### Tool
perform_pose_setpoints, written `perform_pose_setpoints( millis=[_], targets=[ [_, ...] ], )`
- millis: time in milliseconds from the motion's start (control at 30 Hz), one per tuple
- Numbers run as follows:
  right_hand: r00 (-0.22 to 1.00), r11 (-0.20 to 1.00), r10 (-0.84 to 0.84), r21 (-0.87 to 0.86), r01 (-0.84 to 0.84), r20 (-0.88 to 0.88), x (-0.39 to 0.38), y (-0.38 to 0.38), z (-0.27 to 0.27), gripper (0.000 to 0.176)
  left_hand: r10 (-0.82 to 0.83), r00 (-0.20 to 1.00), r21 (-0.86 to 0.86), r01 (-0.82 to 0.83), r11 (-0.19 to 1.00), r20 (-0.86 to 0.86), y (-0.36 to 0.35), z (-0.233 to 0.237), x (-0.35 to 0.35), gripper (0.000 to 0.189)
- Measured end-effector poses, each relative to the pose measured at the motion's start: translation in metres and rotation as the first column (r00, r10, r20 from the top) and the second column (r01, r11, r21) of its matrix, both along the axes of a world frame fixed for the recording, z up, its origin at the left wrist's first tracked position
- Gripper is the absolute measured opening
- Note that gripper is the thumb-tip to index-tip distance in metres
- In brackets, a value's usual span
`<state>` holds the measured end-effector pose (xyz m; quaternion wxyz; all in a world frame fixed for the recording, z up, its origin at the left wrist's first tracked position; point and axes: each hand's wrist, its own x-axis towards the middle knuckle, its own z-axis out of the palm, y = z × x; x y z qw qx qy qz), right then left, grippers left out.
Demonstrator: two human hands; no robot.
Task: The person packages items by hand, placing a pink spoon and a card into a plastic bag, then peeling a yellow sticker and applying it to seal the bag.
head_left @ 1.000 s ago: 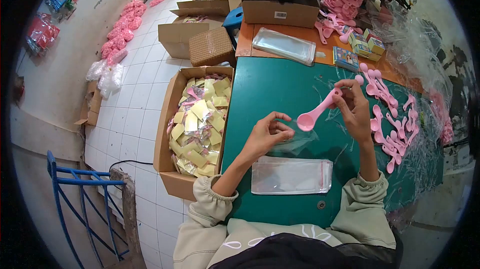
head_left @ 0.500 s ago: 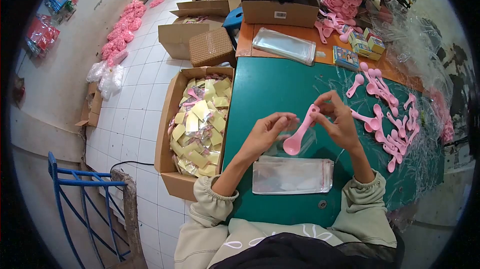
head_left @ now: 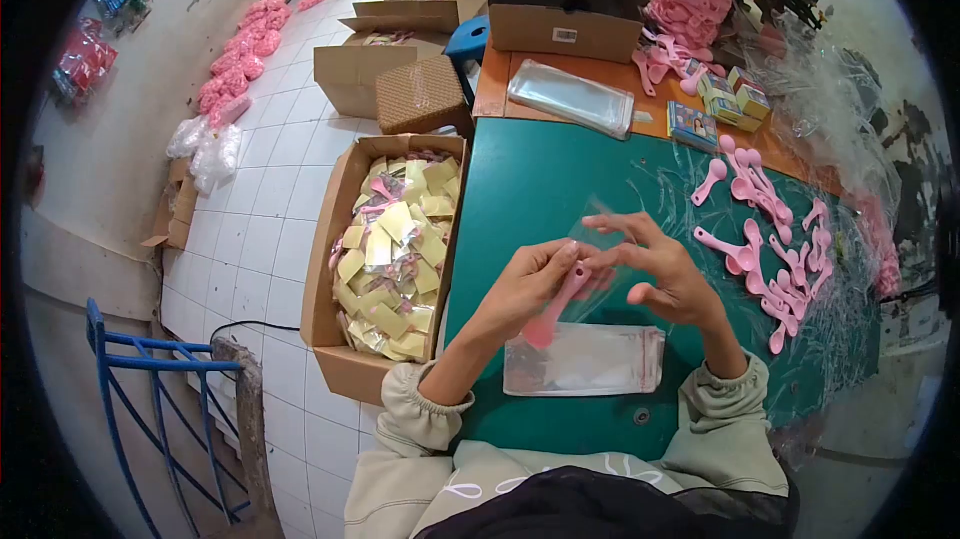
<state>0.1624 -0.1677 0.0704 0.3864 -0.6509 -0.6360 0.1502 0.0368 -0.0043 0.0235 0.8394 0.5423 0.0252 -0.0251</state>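
A pink measuring spoon (head_left: 553, 313) hangs bowl-down inside a clear plastic bag (head_left: 602, 296). My left hand (head_left: 535, 284) is closed on the bag and the spoon's handle end, thumb on top. Close by on the right, my right hand (head_left: 660, 264) has its fingers spread and thumb apart, with the fingertips overlapping the bag's upper edge. Below both hands, a stack of flat clear bags (head_left: 583, 361) lies on the green tabletop (head_left: 540, 194).
Loose pink spoons (head_left: 765, 194) lie to the right. An open carton (head_left: 318, 324) of packed bags stands at the left. Further back are another stack of clear bags (head_left: 572, 96), small boxes (head_left: 692, 123) and a large open box (head_left: 568, 19). A blue metal rail (head_left: 150, 364) stands lower left.
The spoon has passed from my right hand to my left and now sits inside the bag, lower and further left. My right hand has released it and spread its fingers.
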Motion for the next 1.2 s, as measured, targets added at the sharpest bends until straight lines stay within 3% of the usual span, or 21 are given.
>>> perform_pose_setpoints(
  millis=[33,100,133,167,200,233,267,333,433,533,633,733,800,933,1033,1133,1200],
  targets=[
    [0.994,0.997,0.068,0.028,-0.066,-0.09,0.013,0.002,-0.001,0.055,-0.019,0.999,0.045,0.017,0.999,0.04,0.002,-0.002,0.0,0.041],
    [0.944,0.978,0.201,0.102,-0.18,-0.262,0.058,0.007,-0.007,0.052,0.044,0.999,-0.037,-0.045,0.998,-0.031,0.003,0.006,-0.002,0.041],
    [0.947,0.998,0.046,0.047,-0.033,-0.317,0.092,0.005,-0.007,0.048,0.071,0.995,-0.078,-0.077,0.994,-0.068,0.003,0.009,-0.003,0.041],
    [0.917,0.958,-0.281,-0.018,0.287,-0.284,0.128,0.001,-0.014,0.043,0.074,0.995,-0.076,-0.079,0.994,-0.069,0.003,0.008,-0.004,0.04],
    [0.817,0.816,-0.577,-0.057,0.576,0.005,0.179,-0.002,-0.029,0.041,0.081,0.995,-0.073,-0.085,0.994,-0.065,0.005,0.007,-0.006,0.04],
    [0.522,0.541,-0.774,-0.055,0.839,0.357,0.248,-0.023,-0.053,0.038,0.101,0.994,-0.06,-0.104,0.993,-0.047,0.009,0.009,-0.007,0.04],
    [0.442,0.496,-0.812,0.054,0.866,0.381,0.282,-0.038,-0.08,0.042,0.1,0.994,-0.05,-0.101,0.994,-0.032,0.01,0.009,-0.009,0.04],
    [0.362,0.399,-0.734,-0.066,0.914,0.575,0.296,-0.041,-0.089,0.024,0.099,0.995,-0.031,-0.099,0.995,-0.008,0.012,0.009,-0.012,0.04],
    [0.247,0.325,-0.893,0.158,0.932,0.377,0.299,-0.045,-0.108,0.02,0.114,0.99,-0.069,-0.119,0.99,-0.077,0.014,0.01,-0.012,0.039],
    [0.203,0.232,-0.953,0.108,0.967,0.226,0.301,-0.051,-0.109,0.02,0.115,0.988,-0.093,-0.125,0.988,-0.103,0.013,0.011,-0.01,0.036],
    [0.274,0.284,-0.945,0.032,0.958,0.178,0.296,-0.06,-0.096,0.021,0.07,0.997,0.04,-0.069,0.997,-0.012,0.016,0.007,-0.012,0.035],
    [0.504,0.521,-0.853,-0.153,0.84,-0.135,0.277,-0.065,-0.073,0.02,0.059,0.997,0.043,-0.057,0.997,-0.051,0.015,0.013,-0.013,0.035],
    [0.63,0.63,-0.776,-0.031,0.776,0.002,0.226,-0.055,-0.047,0.018,0.041,0.999,0.049,-0.04,0.998,-0.009,0.016,0.01,-0.013,0.035],
    [0.706,0.713,-0.701,0.113,0.692,0.096,0.081,-0.036,0.011,0.01,0.031,0.999,0.04,-0.032,0.999,0.023,0.014,0.007,-0.013,0.037],
    [0.727,0.732,-0.679,-0.019,0.681,-0.099,0.016,-0.031,0.038,0.008,0.015,1.0,0.053,-0.016,0.998,0.006,0.015,0.011,-0.013,0.035],
    [0.79,0.802,-0.593,-0.021,0.597,-0.158,-0.001,-0.031,0.049,0.009,0.009,1.0,0.077,-0.01,0.997,0.008,0.016,0.008,-0.013,0.036],
    [0.844,0.844,-0.536,-0.014,0.536,0.008,-0.001,-0.032,0.05,0.011,0.019,0.999,0.077,-0.022,0.997,0.03,0.013,0.011,-0.013,0.034]
  ],
)
